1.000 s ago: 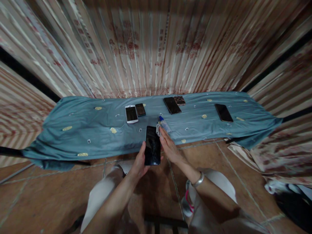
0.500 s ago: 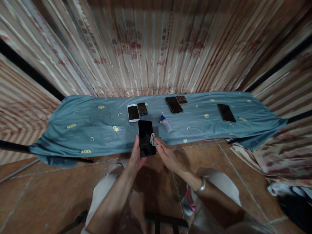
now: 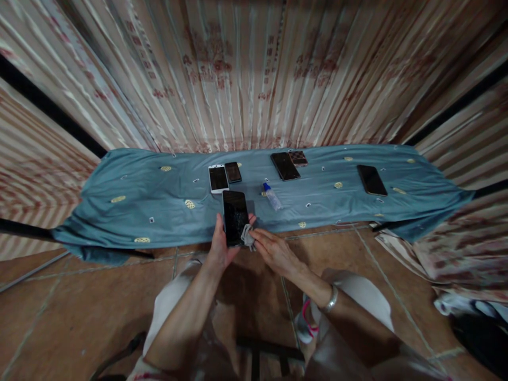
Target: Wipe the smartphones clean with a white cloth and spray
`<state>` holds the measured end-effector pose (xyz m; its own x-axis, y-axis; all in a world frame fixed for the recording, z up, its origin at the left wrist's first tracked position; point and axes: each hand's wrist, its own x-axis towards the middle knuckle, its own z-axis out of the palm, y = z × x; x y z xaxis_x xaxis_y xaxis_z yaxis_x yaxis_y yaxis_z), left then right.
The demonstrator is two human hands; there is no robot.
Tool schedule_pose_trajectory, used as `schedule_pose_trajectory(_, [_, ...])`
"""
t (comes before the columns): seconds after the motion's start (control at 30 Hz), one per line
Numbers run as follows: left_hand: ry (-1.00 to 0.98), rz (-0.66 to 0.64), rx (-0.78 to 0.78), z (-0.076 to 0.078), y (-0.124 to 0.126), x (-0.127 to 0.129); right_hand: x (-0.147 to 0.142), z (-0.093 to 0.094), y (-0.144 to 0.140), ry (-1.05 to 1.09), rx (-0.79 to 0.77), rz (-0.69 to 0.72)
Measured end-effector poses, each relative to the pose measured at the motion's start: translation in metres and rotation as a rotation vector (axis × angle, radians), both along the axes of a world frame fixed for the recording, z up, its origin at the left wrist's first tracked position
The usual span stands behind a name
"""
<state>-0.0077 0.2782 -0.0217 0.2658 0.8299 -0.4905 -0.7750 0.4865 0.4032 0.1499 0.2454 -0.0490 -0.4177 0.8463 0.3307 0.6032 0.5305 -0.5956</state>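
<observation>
My left hand (image 3: 220, 247) is closed around a large black smartphone (image 3: 235, 214), thumb along its left edge and fingertips showing at its right edge. The phone's dark screen faces up and carries smudges or specks. In my right hand (image 3: 273, 253) a small grey cloth (image 3: 248, 236) is pinched, pressed against the lower right part of the screen. Just beyond the phone lie a white phone (image 3: 218, 179) and a small dark phone (image 3: 233, 172) side by side. To the right of these, a clear bottle with a blue cap (image 3: 272, 196) rests on its side.
A teal patterned cloth (image 3: 170, 222) covers the long low table. Farther back are another black phone (image 3: 286, 166) and a checkered, square-looking item (image 3: 298, 157). One more dark phone (image 3: 371, 180) lies at the right. Striped curtains (image 3: 238, 79) hang behind and on both sides.
The cloth in my right hand has slid down the phone's right side to its lower corner. My left fingertips now show at the right edge. The camera view has shifted slightly.
</observation>
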Motion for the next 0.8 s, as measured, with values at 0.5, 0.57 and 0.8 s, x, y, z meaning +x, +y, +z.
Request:
schedule_pose_trajectory(0.5, [0.09, -0.117, -0.064, -0.006, -0.011, 0.016, -0.016, 0.006, -0.006, -0.06, 0.185, 0.044])
schedule_pose_trajectory(0.57, [0.094, -0.104, -0.072, -0.004, -0.014, 0.019, -0.016, 0.005, -0.003, -0.072, 0.187, 0.015])
schedule_pose_trajectory(0.8, [0.124, -0.057, 0.004, -0.004, -0.025, 0.032, -0.009, 0.005, 0.014, -0.027, 0.168, -0.115])
